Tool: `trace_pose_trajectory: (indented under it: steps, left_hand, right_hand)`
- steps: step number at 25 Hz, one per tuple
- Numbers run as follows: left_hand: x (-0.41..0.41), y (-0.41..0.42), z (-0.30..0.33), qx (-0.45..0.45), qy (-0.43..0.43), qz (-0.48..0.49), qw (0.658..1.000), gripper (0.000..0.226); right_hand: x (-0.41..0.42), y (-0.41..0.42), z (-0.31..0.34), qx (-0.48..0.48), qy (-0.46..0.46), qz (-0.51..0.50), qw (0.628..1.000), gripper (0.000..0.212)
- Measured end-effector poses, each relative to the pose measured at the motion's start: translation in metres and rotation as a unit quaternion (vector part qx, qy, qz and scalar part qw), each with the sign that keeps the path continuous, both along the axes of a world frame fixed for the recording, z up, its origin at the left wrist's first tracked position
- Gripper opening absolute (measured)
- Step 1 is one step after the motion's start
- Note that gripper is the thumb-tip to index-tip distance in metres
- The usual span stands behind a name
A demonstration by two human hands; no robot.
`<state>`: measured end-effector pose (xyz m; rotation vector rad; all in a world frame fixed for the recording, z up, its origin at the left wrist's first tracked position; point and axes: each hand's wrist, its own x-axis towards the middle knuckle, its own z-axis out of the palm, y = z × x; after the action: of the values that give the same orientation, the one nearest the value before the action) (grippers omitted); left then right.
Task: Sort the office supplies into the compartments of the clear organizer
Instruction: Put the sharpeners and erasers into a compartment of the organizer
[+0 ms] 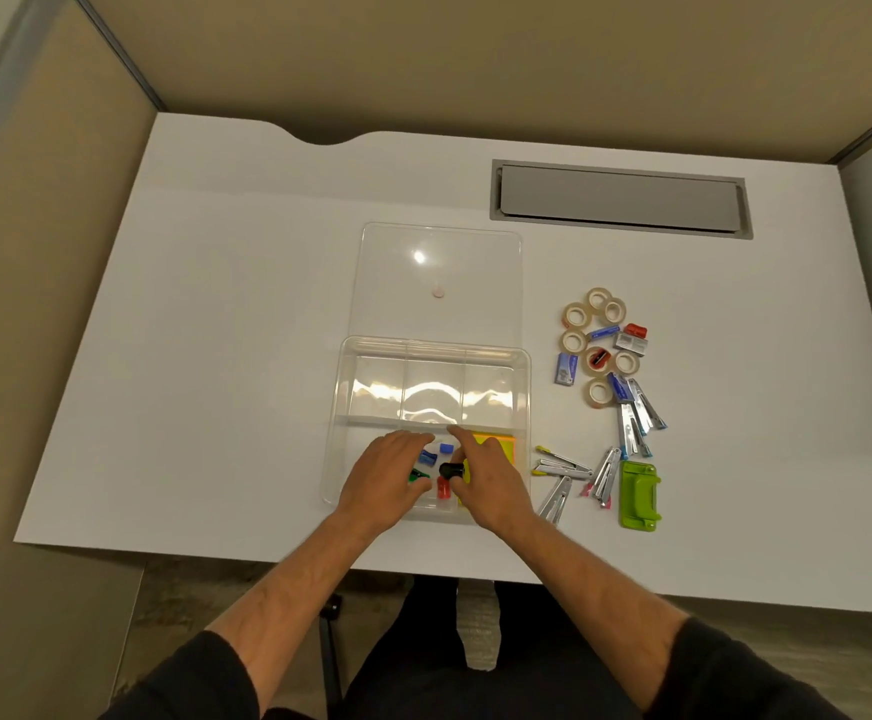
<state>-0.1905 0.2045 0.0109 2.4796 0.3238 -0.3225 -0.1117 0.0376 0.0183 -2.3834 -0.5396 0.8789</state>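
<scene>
White desk [216,330] fills the view, enclosed by tan partition walls, with a grey cable hatch [620,199] set into its far right part. Your clear organizer [523,387] sits near the front edge at centre; its clear lid [439,272] lies flat just behind it, touching the rear rim.

The three rear compartments of the organizer show only reflections. The front row holds small sharpeners in the middle area: two blue sharpeners [445,449], a green one [416,475], a red one [444,488] and a black sharpener [450,470]. A yellow and orange sticky note pad [496,446] lies in the front right compartment.

Your left hand [387,475] rests over the front left area with fingers relaxed and extended, covering part of the green sharpener; it grips nothing visible. Your right hand [491,483] reaches over the pad, index finger extended forward, thumb touching the black sharpener; whether it pinches that sharpener you cannot tell.

To the right of the organizer, unsorted supplies lie on the desk: tape rolls [577,317], staple boxes [565,368], red sharpeners [598,360], staplers [636,413] and a green hole punch [640,493].
</scene>
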Motion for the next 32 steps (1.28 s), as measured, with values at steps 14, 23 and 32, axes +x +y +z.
trace_pose_trajectory:
  steps: [14,23,32]
  left_hand:
    - [0.032,-0.017,0.016,0.01,-0.025,-0.031,0.999,0.07]
    - [0.124,-0.082,0.04,0.023,-0.056,-0.108,0.992,0.074]
    - [0.207,-0.139,0.032,0.028,-0.016,-0.147,0.989,0.084]
  right_hand:
    - [0.031,-0.034,0.014,0.045,-0.056,-0.05,0.996,0.066]
    - [0.104,-0.101,0.043,0.063,-0.106,-0.099,0.987,0.056]
    - [0.171,-0.163,0.039,-0.026,-0.111,-0.032,0.993,0.089]
